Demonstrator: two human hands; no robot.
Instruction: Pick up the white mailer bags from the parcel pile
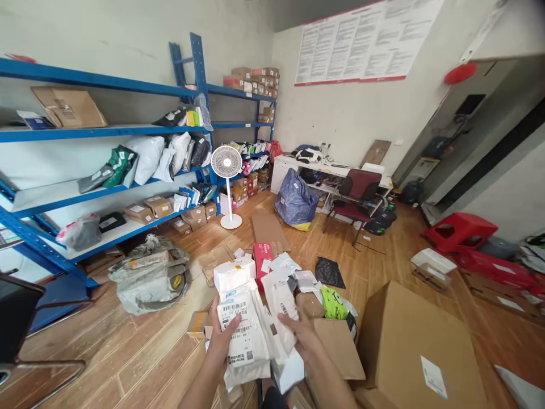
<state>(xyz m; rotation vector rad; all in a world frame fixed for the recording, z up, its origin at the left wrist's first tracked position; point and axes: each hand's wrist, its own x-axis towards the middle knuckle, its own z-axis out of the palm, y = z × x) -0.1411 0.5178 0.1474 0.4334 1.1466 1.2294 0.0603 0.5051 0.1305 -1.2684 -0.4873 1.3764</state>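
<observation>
Low in the head view, a white mailer bag [243,332] with barcode labels stood upright in the left hand [222,339], whose fingers were wrapped round its left edge with the thumb across its front. It was held above the wooden floor [128,352], just in front of the person. Just beside it, the right hand [299,335] rested on a second white parcel [281,304], fingers spread and laid flat against it rather than closed round it; whether they actually gripped it could not be told. More white bags hung below both hands.

Behind the held bag lay a loose heap of parcels: a white box [233,274], a red packet [263,257], a green bag [332,304] and a black bag [329,272], all touching or overlapping on the floor. A flat sheet of cardboard [338,347] lay under the right forearm, and a large brown carton [419,352] with a white label stood just to the right of it.

To the left, a crumpled grey sack [149,275] sat near the foot of the blue shelving [97,130], which carried boxes and soft parcels on several levels. A white standing fan [227,165] stood at the shelving's end, well apart from the hands. Farther back were a blue bundle [294,201], a dark red office chair [360,196] and a white desk [336,169] against the wall. Red plastic stools [462,230] sat at the right side.
</observation>
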